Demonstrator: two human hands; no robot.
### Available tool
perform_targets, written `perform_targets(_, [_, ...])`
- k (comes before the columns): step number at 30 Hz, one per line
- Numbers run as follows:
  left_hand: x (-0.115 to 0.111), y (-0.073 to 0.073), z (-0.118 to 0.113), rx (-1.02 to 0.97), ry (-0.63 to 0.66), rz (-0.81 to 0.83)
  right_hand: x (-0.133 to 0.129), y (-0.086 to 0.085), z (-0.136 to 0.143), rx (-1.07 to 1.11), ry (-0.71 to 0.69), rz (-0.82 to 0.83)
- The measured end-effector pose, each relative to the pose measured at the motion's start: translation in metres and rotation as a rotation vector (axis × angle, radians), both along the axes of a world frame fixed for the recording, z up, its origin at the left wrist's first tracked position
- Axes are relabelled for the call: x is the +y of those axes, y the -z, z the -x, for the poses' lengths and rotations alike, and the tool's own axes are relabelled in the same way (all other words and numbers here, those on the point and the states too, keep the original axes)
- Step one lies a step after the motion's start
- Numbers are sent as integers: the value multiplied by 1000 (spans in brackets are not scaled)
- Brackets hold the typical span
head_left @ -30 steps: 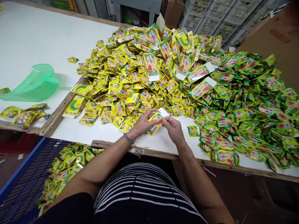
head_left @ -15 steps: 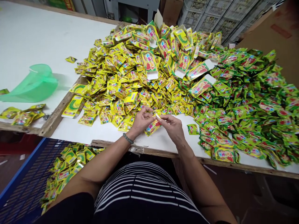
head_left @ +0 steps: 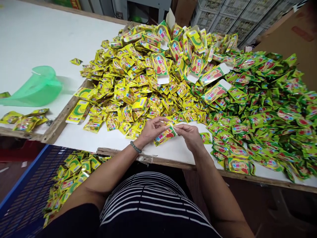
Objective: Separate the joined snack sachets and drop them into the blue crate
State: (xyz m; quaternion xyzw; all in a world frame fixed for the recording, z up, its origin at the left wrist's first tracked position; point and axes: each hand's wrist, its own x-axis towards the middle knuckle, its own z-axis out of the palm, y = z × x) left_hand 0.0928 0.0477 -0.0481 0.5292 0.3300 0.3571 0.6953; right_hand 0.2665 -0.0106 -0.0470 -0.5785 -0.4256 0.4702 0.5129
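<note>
A small yellow-green box with a red fruit print lies between my hands, just above the table's front edge. My left hand is closed on its upper left side, with a beaded bracelet on the wrist. The fingertips of my right hand pinch the box's right end by a white flap. Beyond my hands spreads a heap of yellow packets, with several open boxes on top. To the right is a heap of green packets.
On the left part of the white table lies a green plastic scoop, with a few packets in front of it. A wooden strip divides the tabletop. A blue crate with filled boxes stands below, at the lower left.
My right hand has moved a little to the right, and more of the box's printed face shows between my hands. My left hand has stayed nearly in place.
</note>
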Motion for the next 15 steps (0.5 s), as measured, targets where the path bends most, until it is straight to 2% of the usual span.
perform_targets(4, [0,2,-1,-14,-38,18,-9,-3,17,-232,101,-95])
perform_targets(8, [0,1,0,7,-55,7,-16,-2,36,-504,227,-283])
perform_targets(12, [2,2,-4,15,-31,15,-15,3,49,-493,286,-339])
perform_targets(15, [2,-7,-2,49,-31,-3,-14,4,56,-444,233,-349])
